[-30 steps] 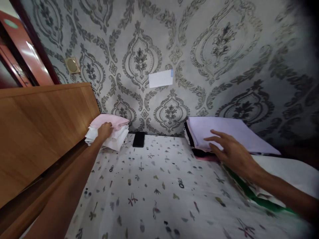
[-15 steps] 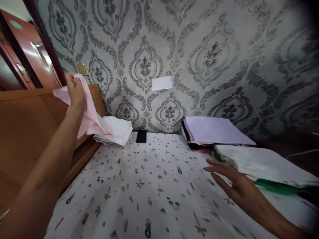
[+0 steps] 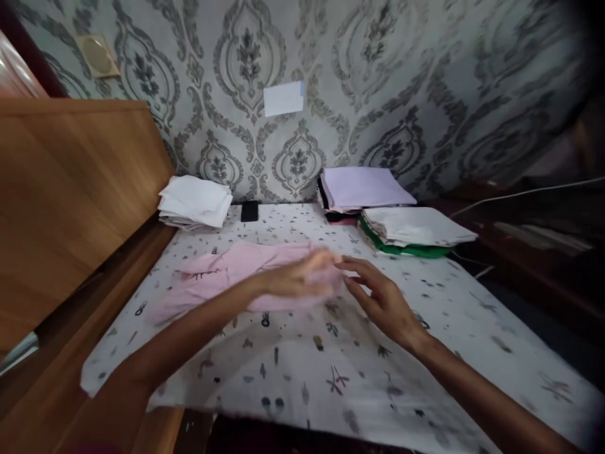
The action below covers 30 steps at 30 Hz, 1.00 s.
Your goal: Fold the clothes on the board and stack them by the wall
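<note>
A pale pink garment [image 3: 246, 258] with a small dark print near its left end lies spread, slightly rumpled, across the patterned white sheet. My left hand [image 3: 302, 277] is over its right part, smeared by motion, so its grip on the cloth cannot be made out. Just beyond the garment's right end is my right hand [image 3: 380, 299]. Its fingers are bent and apart, with nothing seen between them; the fingertips come close to the left hand.
A pile of folded white cloths [image 3: 196, 200] stands at the back left, beside a black phone [image 3: 249, 211]. At the back right are a stack topped with lilac cloth [image 3: 363, 186] and another with white over green [image 3: 420, 226]. A wooden board [image 3: 80, 189] rises along the left.
The pink garment has gone from the raised left hand at the white pile down onto the sheet. Both hands have come together near the middle, and the view has tilted down.
</note>
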Available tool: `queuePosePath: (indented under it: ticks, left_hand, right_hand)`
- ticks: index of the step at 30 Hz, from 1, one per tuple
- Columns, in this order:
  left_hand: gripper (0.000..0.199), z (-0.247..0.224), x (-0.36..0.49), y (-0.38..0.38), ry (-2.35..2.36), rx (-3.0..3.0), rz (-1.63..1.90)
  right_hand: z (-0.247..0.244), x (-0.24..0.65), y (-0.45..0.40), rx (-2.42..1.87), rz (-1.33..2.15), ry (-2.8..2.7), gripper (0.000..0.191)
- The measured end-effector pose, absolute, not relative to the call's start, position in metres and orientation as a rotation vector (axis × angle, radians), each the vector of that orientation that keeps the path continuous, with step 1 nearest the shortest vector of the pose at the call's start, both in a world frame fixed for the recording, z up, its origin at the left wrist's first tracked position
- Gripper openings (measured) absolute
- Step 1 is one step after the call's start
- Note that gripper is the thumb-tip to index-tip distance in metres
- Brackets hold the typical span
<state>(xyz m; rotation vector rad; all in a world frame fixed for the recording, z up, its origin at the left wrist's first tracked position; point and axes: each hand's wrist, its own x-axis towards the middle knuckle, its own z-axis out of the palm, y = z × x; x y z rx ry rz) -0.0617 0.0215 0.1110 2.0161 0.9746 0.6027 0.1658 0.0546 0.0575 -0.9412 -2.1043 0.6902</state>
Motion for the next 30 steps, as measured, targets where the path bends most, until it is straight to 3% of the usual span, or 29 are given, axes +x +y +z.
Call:
queuePosePath:
  ticks: [2, 5, 9, 12, 14, 17, 21, 26, 30]
  left_hand:
    - [0.061, 0.092, -0.048, -0.011, 0.775, 1.982, 0.482]
    - [0.038, 0.088, -0.061, -0.047, 0.872, 1.979, 0.410]
    - [0.034, 0.083, -0.121, -0.058, 1.501, 1.921, 0.441]
    - [0.047, 0.070, -0.168, -0.051, 2.051, 1.905, 0.331]
    - [0.051, 0.061, -0.188, -0.045, 2.170, 1.914, 0.199]
    - [0.027, 0.060, -0.202, -0.033, 2.108, 1.967, 0.147]
    - [0.018, 0.086, -0.218, -0.008, 1.999, 1.879, 0.449]
    - [0.021, 0.139, -0.228, 0.034, 1.767, 1.438, 1.047]
    - [0.017, 0.161, -0.195, 0.077, 1.553, 1.320, 1.151]
  right_hand:
    - [0.046, 0.171, 0.050, -0.967, 0.712, -2.116, 0.038]
    - [0.029, 0.173, 0.047, -0.981, 0.708, -2.193, 0.034]
    - [0.020, 0.158, 0.050, -0.936, 0.534, -2.384, 0.029]
    - [0.025, 0.135, 0.059, -1.017, 0.396, -2.513, 0.033]
    - [0.030, 0.118, 0.067, -1.151, 0.363, -2.568, 0.038]
    - [0.031, 0.103, 0.079, -1.348, 0.426, -2.591, 0.040]
    - [0.032, 0.108, 0.083, -1.361, 0.533, -2.511, 0.030]
    - [0.057, 0.148, 0.051, -0.899, 0.835, -2.475, 0.025]
    - [0.086, 0.179, 0.017, -0.737, 0.893, -2.482, 0.022]
